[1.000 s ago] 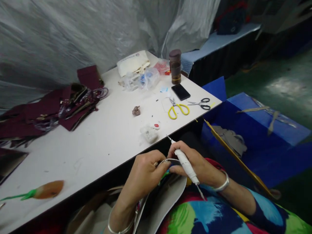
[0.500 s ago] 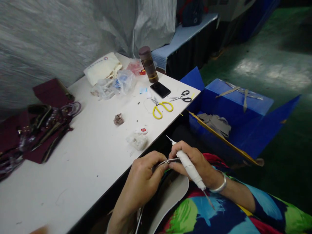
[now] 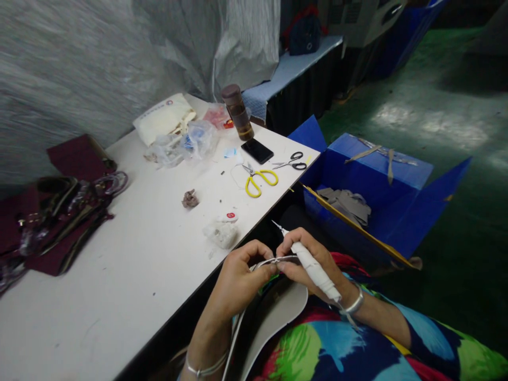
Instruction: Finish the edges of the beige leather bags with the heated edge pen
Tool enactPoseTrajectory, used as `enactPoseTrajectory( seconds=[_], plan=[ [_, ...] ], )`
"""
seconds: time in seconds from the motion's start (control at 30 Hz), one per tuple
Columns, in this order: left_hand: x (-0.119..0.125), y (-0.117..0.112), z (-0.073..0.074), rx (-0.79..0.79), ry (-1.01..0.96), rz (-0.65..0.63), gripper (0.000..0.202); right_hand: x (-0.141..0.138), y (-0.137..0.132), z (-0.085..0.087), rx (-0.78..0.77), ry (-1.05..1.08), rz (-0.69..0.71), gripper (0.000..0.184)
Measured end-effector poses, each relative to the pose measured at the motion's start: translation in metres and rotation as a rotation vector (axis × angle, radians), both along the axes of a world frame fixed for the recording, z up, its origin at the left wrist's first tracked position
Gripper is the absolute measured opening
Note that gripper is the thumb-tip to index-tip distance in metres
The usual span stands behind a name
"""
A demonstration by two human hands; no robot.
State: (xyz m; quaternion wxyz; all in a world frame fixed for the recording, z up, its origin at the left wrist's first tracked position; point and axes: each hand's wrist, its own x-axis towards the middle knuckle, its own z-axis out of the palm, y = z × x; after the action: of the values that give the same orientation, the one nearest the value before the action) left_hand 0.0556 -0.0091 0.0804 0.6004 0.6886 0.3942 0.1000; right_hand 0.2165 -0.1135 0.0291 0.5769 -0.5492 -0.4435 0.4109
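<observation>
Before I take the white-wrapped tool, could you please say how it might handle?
The white-wrapped tool in the right hand looks straight and probably stiff. Being slim and roundish, it might roll if pushed; its thin tip could snag.

Matt white tabletop [image 3: 119, 254], glossy black phone [image 3: 257, 151], crinkled shiny plastic sheeting [image 3: 119, 63], polished metal bracelet [image 3: 354, 300]

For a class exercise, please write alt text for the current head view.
A person's left hand and right hand pinch a thin pale edge; the right also holds a white-wrapped tool. Yellow-handled scissors and a phone lie on a white table.
</observation>
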Motion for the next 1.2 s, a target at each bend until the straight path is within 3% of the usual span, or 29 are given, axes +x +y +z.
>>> enactPoseTrajectory(
  seconds=[0.23,0.4,0.77,1.2],
  plan=[
    [0.005,-0.011,-0.014,-0.2,-0.154,0.156,0.018,0.0,0.0,0.0,-0.01,0.071,0.006,0.018],
    [0.004,-0.014,-0.023,-0.212,-0.215,0.224,0.016,-0.003,-0.002,-0.011,0.024,0.047,-0.015,0.019],
    [0.01,-0.017,-0.026,-0.29,-0.292,0.221,0.019,-0.004,-0.009,-0.006,0.033,-0.074,-0.118,0.017],
    [0.004,-0.019,-0.03,-0.281,-0.265,0.168,0.024,-0.01,-0.004,0.006,-0.006,-0.041,-0.077,0.014]
  ],
)
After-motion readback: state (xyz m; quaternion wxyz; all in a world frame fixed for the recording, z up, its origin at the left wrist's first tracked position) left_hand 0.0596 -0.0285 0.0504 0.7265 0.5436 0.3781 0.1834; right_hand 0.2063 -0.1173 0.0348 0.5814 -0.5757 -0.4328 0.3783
